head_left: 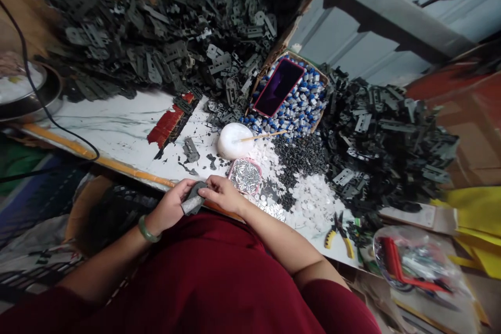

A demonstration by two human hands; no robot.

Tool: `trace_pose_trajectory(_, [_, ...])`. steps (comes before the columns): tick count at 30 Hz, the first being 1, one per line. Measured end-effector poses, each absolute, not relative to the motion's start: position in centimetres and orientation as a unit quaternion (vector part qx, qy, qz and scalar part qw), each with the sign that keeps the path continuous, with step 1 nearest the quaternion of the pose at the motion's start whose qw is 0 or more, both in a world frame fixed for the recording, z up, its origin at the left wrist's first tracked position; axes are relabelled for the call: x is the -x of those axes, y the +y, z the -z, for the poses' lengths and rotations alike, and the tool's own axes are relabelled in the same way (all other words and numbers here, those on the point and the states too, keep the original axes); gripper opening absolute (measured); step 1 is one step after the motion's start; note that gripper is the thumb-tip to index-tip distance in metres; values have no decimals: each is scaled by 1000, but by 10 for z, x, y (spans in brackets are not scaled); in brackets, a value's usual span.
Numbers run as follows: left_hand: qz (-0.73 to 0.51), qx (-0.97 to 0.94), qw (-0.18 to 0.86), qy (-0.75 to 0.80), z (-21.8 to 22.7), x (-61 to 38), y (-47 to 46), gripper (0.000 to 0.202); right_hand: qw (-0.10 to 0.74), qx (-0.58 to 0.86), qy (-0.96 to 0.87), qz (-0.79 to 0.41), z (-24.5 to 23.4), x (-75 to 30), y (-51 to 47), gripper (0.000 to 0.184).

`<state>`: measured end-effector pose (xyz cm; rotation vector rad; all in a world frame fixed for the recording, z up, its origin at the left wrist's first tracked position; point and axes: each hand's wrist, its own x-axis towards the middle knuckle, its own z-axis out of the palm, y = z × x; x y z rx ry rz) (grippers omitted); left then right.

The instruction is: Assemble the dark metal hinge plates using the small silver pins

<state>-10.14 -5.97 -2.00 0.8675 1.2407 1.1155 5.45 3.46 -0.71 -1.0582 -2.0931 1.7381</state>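
Observation:
My left hand (170,206), with a green bangle (149,229) on its wrist, and my right hand (223,194) together grip a dark grey metal bracket (193,199) at the table's near edge. Just beyond my right hand lies a small foil-lined tray of silver pieces (245,176). A scatter of white washers (311,202) and small black pieces (299,155) spreads to its right. Several loose brackets (191,149) lie on the white marble-patterned board (113,133) ahead of my left hand.
Large heaps of dark metal brackets (156,42) fill the far side and right. A phone (279,87) lies on a box of blue-and-white parts (301,109). Nearby are a white ball with a wooden stick (230,141), yellow-handled pliers (340,237), a plastic bag (415,261), and a steel bowl (23,88).

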Motion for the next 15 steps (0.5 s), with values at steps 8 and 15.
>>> trace_pose_trajectory(8, [-540,-393,498,553,38,99,-62,44,110,300,-871,-374,-6,-44,36,42])
trace_pose_trajectory(15, [-555,-342,543,529,30,93,-58,49,107,320,-903,-265,-6,-46,25,45])
